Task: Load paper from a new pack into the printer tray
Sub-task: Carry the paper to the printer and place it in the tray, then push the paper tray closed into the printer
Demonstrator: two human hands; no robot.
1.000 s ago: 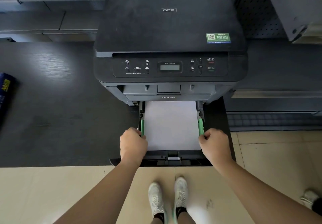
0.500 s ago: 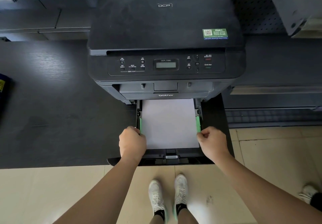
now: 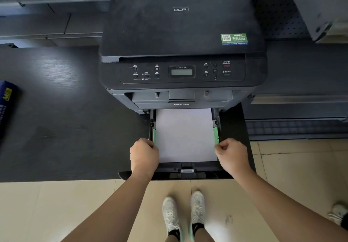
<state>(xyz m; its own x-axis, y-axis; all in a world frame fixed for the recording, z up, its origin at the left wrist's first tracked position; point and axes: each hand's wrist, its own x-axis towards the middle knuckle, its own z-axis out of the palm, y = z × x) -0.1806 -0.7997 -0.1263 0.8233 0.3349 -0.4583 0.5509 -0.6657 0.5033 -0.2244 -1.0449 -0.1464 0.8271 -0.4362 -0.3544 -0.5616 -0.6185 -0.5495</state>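
A black printer (image 3: 180, 34) stands on a dark table, its paper tray (image 3: 186, 172) pulled part way out toward me. A white paper stack (image 3: 185, 134) lies flat in the tray between two green side guides (image 3: 216, 133). My left hand (image 3: 144, 155) is closed on the tray's left edge beside the left green guide. My right hand (image 3: 230, 154) is closed on the tray's right edge by the right guide. A blue paper pack (image 3: 6, 98) lies at the far left edge of the table, mostly out of frame.
The dark table (image 3: 62, 128) stretches left of the printer. Grey equipment (image 3: 301, 109) and a perforated panel (image 3: 278, 10) stand to the right. My white shoes (image 3: 183, 215) are on the beige tiled floor below; another person's shoe (image 3: 339, 213) shows at the right edge.
The tray has slid slightly further into the printer, with both hands staying on its sides. The view has shifted a little.
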